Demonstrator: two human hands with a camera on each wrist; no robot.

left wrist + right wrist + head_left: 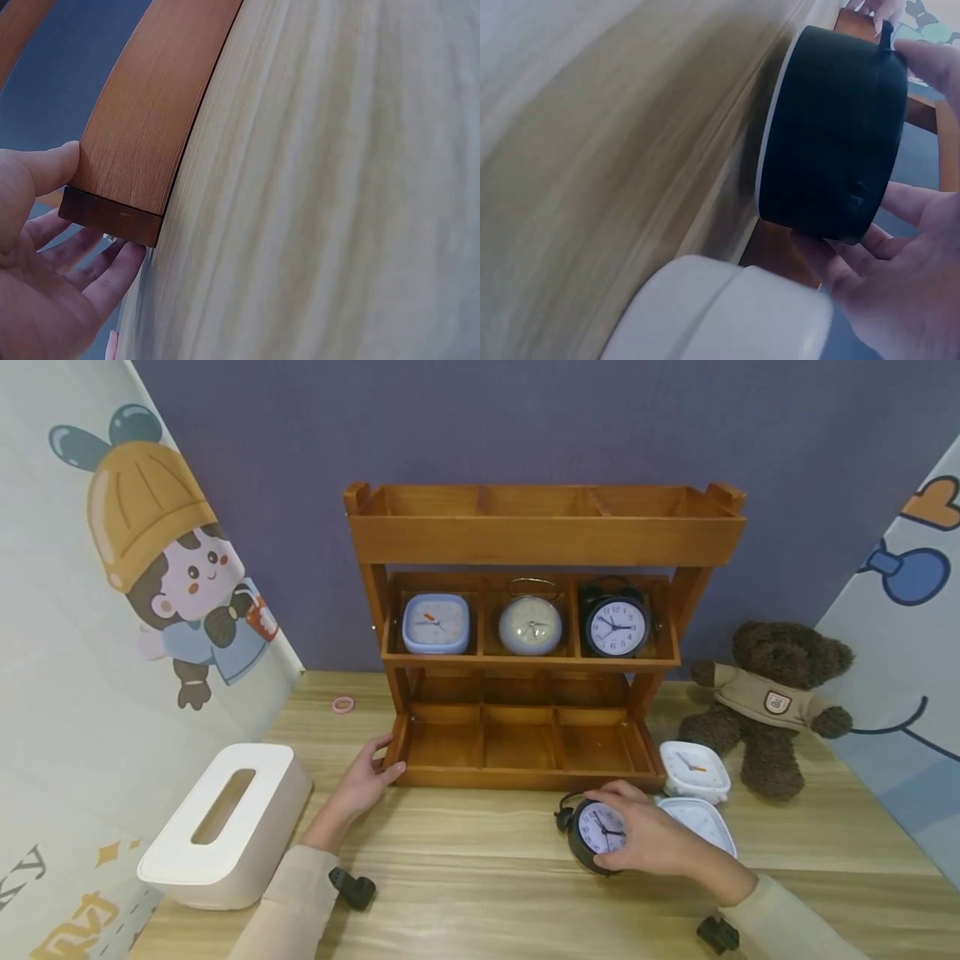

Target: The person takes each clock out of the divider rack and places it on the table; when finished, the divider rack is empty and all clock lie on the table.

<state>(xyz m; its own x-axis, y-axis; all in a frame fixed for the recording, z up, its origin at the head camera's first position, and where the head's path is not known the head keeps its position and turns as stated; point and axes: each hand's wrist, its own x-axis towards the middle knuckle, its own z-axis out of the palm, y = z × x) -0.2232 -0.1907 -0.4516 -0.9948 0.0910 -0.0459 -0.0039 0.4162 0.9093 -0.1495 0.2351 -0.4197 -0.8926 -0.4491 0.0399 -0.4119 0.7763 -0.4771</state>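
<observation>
My right hand (648,831) grips a round black alarm clock (577,839) by its edges, thumb on one side and fingers on the other. Its white dial faces up toward the head camera; the right wrist view shows its dark body (832,135). At the lower left corner of a brown wooden shelf rack (525,777), my left hand (365,782) holds the end, with the thumb on the front board (150,112) and the fingers around the side. Two white clocks, one squarish (695,770) and one partly behind my right wrist (701,822), lie to the right.
On the rack's middle tier stand a blue clock (437,625), a round grey clock (530,627) and a black clock (617,625). A white tissue box (262,827) is at left, a pink ring (342,704) behind it. A teddy bear (776,702) sits at right.
</observation>
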